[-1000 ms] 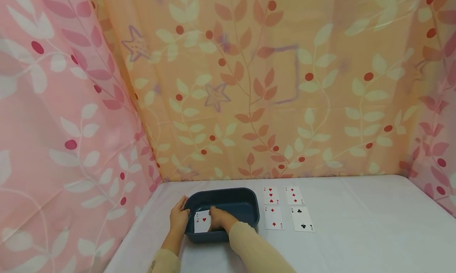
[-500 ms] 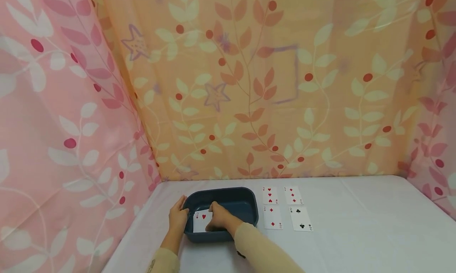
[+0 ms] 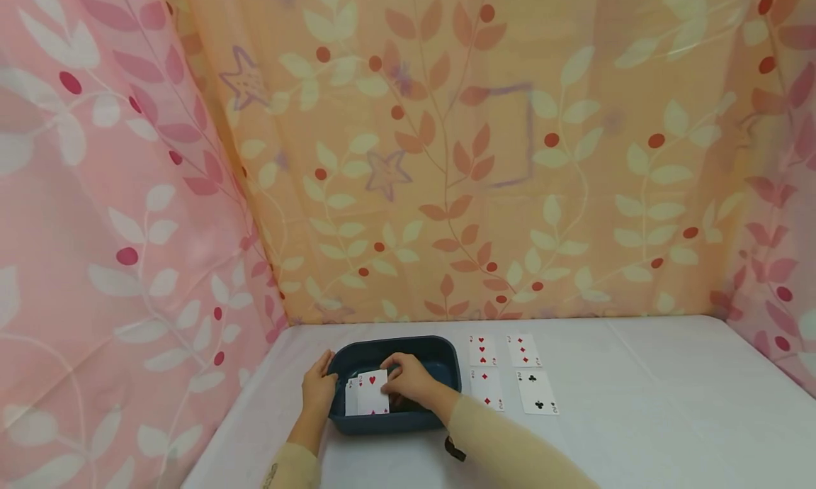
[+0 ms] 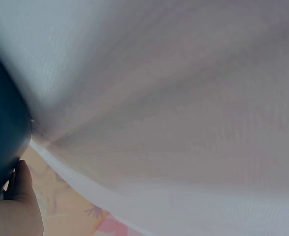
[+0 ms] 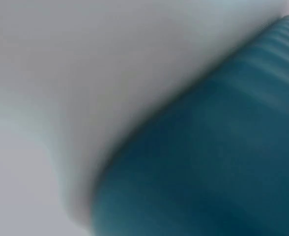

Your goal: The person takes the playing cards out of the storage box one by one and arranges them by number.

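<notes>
A dark blue plastic bin (image 3: 382,424) stands on the table, its outer wall also showing in the right wrist view. My left hand (image 3: 317,390) grips the bin's left end, thumb at the rim and fingers along the outside; in the left wrist view part of that hand (image 4: 19,211) lies against the blue wall. Inside the bin, my right hand (image 3: 413,381) pinches the right edge of a two of hearts (image 3: 373,398). Beneath it and to its left, other white playing cards (image 3: 350,402) show, one with an A in its corner. The right hand is out of the right wrist view.
Right of the bin, face-up cards lie in two rows: a three of hearts (image 3: 482,360) and a three of diamonds (image 3: 524,360) behind, a two of diamonds (image 3: 484,391) and a two of clubs (image 3: 537,393) in front. Patterned curtains (image 3: 433,156) enclose the white table (image 3: 637,418).
My right hand has drawn the two of hearts rightward from the other cards, which show at its left. Earlier an ace of hearts lay on top. The left hand stays on the bin.
</notes>
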Motion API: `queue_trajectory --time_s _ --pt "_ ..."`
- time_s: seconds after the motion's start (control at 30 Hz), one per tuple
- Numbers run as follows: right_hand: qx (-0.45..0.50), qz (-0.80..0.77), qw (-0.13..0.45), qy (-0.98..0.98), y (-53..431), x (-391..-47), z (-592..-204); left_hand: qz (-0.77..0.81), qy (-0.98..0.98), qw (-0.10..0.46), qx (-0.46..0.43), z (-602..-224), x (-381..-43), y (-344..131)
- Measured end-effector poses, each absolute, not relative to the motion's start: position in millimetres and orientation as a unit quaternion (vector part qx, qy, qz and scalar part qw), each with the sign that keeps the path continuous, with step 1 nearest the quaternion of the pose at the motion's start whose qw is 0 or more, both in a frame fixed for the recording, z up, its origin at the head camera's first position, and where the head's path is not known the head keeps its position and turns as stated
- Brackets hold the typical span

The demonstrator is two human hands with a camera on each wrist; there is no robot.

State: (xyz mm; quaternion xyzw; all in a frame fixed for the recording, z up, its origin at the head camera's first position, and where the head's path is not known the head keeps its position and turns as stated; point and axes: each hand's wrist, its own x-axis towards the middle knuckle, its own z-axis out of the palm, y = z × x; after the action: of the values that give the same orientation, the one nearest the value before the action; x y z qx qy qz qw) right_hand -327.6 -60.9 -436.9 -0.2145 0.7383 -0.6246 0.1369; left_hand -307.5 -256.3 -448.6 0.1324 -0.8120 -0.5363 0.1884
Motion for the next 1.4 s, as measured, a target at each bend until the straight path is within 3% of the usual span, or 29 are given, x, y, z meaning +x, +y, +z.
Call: queue_trajectory --time_s 0.57,1.4 --pt "-0.153 -0.683 0.122 0.704 -22 -324 -412 -0.532 -0.817 0.184 0.125 -444 -304 -263" --pt "-0.108 -0.636 0.117 0.755 39 -315 -397 -0.56 -0.802 0.164 0.131 -446 -305 -255"
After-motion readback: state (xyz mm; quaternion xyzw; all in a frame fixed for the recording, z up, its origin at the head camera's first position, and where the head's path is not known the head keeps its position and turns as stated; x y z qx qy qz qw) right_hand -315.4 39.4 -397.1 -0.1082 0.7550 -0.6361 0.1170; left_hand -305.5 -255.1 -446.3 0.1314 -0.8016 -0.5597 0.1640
